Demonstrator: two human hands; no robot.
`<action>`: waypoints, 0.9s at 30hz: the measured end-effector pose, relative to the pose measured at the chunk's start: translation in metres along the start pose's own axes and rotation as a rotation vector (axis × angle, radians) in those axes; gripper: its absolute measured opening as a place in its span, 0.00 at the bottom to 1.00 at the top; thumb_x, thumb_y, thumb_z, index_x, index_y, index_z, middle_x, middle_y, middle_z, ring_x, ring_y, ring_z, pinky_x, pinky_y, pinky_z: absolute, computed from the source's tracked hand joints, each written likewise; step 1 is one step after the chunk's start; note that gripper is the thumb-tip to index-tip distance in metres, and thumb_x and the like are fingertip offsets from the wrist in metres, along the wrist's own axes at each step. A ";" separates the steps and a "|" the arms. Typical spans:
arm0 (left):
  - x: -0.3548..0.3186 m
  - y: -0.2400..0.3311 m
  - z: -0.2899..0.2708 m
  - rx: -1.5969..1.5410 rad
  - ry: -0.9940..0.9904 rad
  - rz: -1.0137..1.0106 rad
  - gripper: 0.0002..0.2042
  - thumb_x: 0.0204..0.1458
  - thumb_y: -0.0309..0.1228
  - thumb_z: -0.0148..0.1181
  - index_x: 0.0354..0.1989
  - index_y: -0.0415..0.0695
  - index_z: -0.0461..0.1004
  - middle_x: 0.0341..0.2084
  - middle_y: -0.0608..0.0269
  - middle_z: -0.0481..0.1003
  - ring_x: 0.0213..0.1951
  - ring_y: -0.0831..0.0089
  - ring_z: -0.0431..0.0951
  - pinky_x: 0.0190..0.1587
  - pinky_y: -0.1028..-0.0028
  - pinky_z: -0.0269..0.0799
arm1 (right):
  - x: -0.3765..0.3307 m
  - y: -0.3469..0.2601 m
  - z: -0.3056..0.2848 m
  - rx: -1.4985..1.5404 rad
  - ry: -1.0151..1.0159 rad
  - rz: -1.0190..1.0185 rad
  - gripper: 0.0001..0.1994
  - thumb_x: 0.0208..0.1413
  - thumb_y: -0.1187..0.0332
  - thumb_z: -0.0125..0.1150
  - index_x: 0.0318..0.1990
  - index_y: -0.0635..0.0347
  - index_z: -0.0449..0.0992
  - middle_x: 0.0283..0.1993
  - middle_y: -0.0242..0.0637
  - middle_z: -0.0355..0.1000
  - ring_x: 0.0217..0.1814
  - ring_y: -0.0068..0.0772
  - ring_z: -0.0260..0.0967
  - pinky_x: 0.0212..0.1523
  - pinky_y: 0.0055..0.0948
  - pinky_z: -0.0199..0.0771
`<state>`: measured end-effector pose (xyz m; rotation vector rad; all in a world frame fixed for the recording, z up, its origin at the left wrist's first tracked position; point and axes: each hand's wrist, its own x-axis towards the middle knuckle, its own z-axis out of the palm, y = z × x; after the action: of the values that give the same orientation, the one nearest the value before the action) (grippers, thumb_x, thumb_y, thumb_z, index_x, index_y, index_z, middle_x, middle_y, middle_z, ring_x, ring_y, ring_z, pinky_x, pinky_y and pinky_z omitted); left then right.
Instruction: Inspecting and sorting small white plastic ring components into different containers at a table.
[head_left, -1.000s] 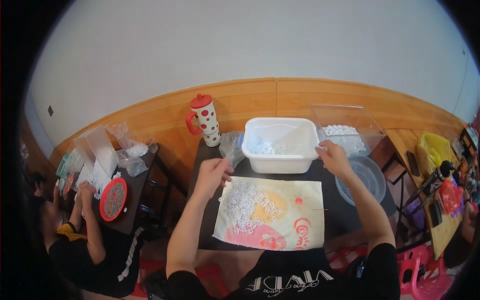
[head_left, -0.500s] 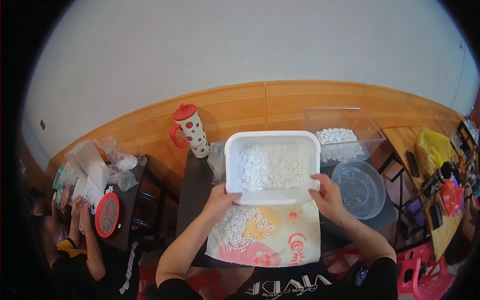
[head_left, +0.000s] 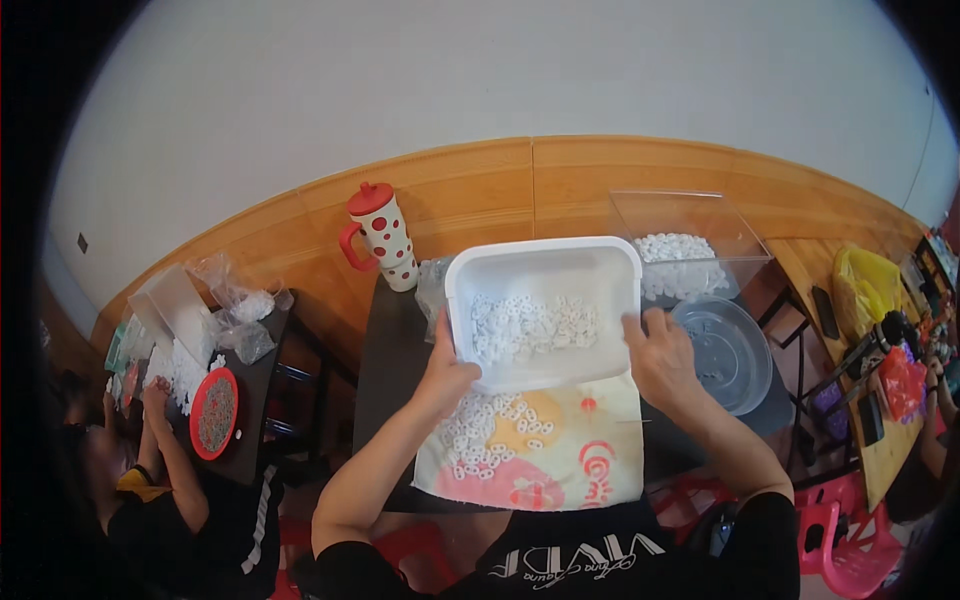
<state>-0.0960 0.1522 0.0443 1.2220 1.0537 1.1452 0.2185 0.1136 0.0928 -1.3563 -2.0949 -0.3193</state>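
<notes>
A white tub (head_left: 545, 268) is at the middle of the frame, its open side tipped toward the viewer, with small white pieces (head_left: 535, 325) gathered along its lower part. The left hand (head_left: 447, 375) clasps the tub's lower left corner — thumb lying across the front, fingers wrapped along the left side, mostly out of sight. The right hand (head_left: 662, 360) is at the right rim, fingers bent and slightly apart; whether they grip the rim or only touch it, I cannot tell. Below the tub, a patterned cloth (head_left: 585, 455) bears more white rings (head_left: 485, 430) on its left half. Right of centre are a round clear container (head_left: 738, 372) and, above it, a clear box (head_left: 710, 259) of white pellets (head_left: 678, 250). Upper left of the tub stands a red-lidded, spotted tumbler (head_left: 385, 235). Far left, a co-worker's hands (head_left: 157, 394) are near a red bowl (head_left: 229, 376).
</notes>
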 end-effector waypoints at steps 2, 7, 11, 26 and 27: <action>0.000 -0.004 0.005 0.039 0.006 0.047 0.55 0.32 0.06 0.45 0.74 0.49 0.34 0.70 0.53 0.49 0.72 0.60 0.50 0.67 0.67 0.54 | 0.019 -0.005 0.001 -0.175 0.102 -0.091 0.13 0.52 0.77 0.57 0.46 0.63 0.74 0.36 0.48 0.70 0.39 0.55 0.71 0.37 0.46 0.72; -0.008 -0.004 0.015 0.036 -0.004 0.140 0.53 0.35 0.08 0.43 0.73 0.45 0.24 0.72 0.48 0.42 0.72 0.59 0.47 0.70 0.69 0.45 | 0.066 -0.004 0.058 0.112 -0.246 -0.100 0.14 0.47 0.75 0.57 0.44 0.64 0.74 0.37 0.53 0.70 0.40 0.56 0.71 0.44 0.49 0.73; -0.008 -0.004 0.023 0.050 0.029 0.156 0.52 0.35 0.08 0.43 0.73 0.43 0.24 0.71 0.48 0.42 0.73 0.59 0.46 0.70 0.70 0.43 | 0.075 0.001 0.101 -0.183 -0.544 0.053 0.12 0.57 0.66 0.56 0.44 0.64 0.75 0.41 0.59 0.74 0.44 0.57 0.73 0.46 0.48 0.74; -0.009 -0.018 0.023 0.061 0.014 0.187 0.50 0.37 0.11 0.42 0.72 0.41 0.22 0.70 0.43 0.45 0.72 0.56 0.48 0.70 0.69 0.45 | 0.061 -0.046 0.141 0.564 -0.516 0.200 0.26 0.43 0.59 0.68 0.52 0.57 0.74 0.47 0.51 0.76 0.52 0.51 0.72 0.55 0.40 0.70; -0.010 -0.019 0.023 0.059 0.018 0.189 0.50 0.37 0.11 0.42 0.72 0.41 0.22 0.70 0.43 0.45 0.72 0.56 0.48 0.70 0.69 0.45 | 0.061 -0.048 0.139 0.553 -0.514 0.227 0.26 0.40 0.61 0.69 0.50 0.56 0.75 0.47 0.51 0.76 0.52 0.50 0.72 0.54 0.41 0.70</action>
<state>-0.0736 0.1397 0.0272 1.3829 1.0079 1.2788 0.1079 0.2080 0.0274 -1.3934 -2.1497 0.7254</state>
